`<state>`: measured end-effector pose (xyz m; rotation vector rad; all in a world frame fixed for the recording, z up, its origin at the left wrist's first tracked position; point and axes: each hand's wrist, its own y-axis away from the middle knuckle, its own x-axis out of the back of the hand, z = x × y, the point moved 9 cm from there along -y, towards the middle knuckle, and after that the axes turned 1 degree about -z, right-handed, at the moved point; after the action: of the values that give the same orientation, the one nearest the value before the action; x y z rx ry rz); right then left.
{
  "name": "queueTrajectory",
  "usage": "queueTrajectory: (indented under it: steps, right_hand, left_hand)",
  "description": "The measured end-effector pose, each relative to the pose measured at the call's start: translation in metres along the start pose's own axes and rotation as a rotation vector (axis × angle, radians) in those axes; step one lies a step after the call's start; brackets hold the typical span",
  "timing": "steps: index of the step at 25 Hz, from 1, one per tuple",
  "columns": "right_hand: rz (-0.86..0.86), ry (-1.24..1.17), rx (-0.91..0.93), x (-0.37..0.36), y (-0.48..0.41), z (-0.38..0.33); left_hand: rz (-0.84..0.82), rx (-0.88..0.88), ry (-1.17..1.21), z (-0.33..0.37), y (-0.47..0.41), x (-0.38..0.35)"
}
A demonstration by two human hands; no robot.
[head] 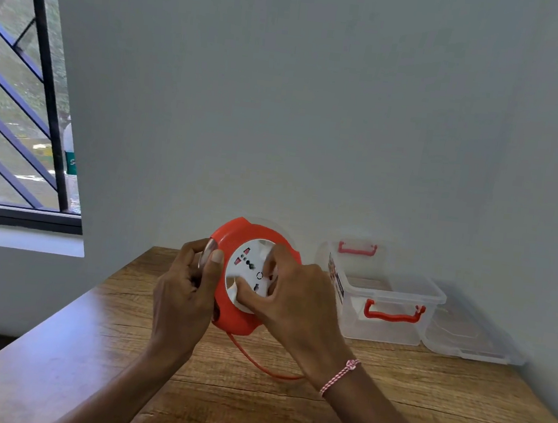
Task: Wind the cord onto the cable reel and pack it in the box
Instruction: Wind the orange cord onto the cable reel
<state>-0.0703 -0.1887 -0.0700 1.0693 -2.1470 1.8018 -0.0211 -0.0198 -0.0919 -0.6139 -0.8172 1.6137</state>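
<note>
My left hand [184, 291] clamped on rim of round orange plastic cable reel [242, 321], held upright above table. My right hand [290, 302] fingers pinched on its white socket face [250, 270]. Orange cord [255, 360] trails down onto wooden table [250, 408]. Clear plastic box with red handles [385, 305] right, near grey wall [315, 112]; barred window [17, 97] left.

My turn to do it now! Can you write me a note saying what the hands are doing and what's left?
Left hand: grips the rim of the orange cable reel, holding it up above the table.
Right hand: fingers on the reel's white socket face, placed to turn it.
Cord: a loop hangs from under the reel down to the table, so winding isn't finished.
Box: clear, red handles, open, on the table to the right; its lid lies beside it.
Left: wind in the rest of the cord, put the reel in the box.
</note>
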Motion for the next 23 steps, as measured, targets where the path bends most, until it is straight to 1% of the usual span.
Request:
queueTrajectory:
  steps: [4,5,8,9,10,11,12,14,15,16,17,19,21,23]
  right_hand:
    - [-0.037,-0.150,-0.239,-0.011,0.003,0.012]
    - [-0.033,-0.241,-0.319,-0.012,0.003,0.017]
    - [-0.083,-0.685,-0.615,-0.030,0.013,0.034]
    - [-0.120,-0.745,-0.652,-0.034,0.014,0.035]
    - [-0.147,-0.738,-0.627,-0.033,0.012,0.033]
    - [-0.153,-0.645,-0.533,-0.026,0.007,0.030]
    - [-0.136,-0.460,-0.374,-0.016,0.000,0.024]
    - [-0.092,-0.037,0.049,-0.001,-0.009,0.003]
    - [-0.092,0.122,0.228,-0.001,-0.008,-0.007]
    - [-0.103,0.234,0.337,-0.002,-0.007,-0.010]
    - [-0.110,0.310,0.389,-0.002,-0.007,-0.010]
    - [-0.129,0.396,0.411,-0.005,-0.007,-0.006]
    - [-0.177,0.403,0.387,-0.012,-0.005,-0.003]
    - [-0.181,0.359,0.354,-0.014,-0.004,-0.004]
  left_hand:
    - [-0.004,-0.009,-0.015,0.002,0.005,0.000]
    - [-0.008,-0.010,-0.029,0.001,0.007,-0.002]
    - [-0.016,-0.028,-0.067,0.001,0.011,-0.010]
    - [-0.009,-0.029,-0.079,0.001,0.011,-0.010]
    - [-0.001,-0.022,-0.086,-0.001,0.011,-0.009]
    - [0.005,-0.010,-0.086,-0.002,0.010,-0.008]
    - [0.008,0.004,-0.081,-0.004,0.009,-0.007]
    - [0.020,0.026,-0.070,-0.007,0.007,-0.004]
    - [0.027,0.033,-0.065,-0.009,0.005,-0.003]
    - [0.034,0.037,-0.061,-0.011,0.004,-0.002]
    - [0.041,0.038,-0.061,-0.012,0.003,-0.001]
    - [0.050,0.032,-0.067,-0.016,0.002,0.000]
    - [0.058,0.032,-0.058,-0.017,0.002,0.002]
    - [0.056,0.030,-0.049,-0.015,0.002,0.002]
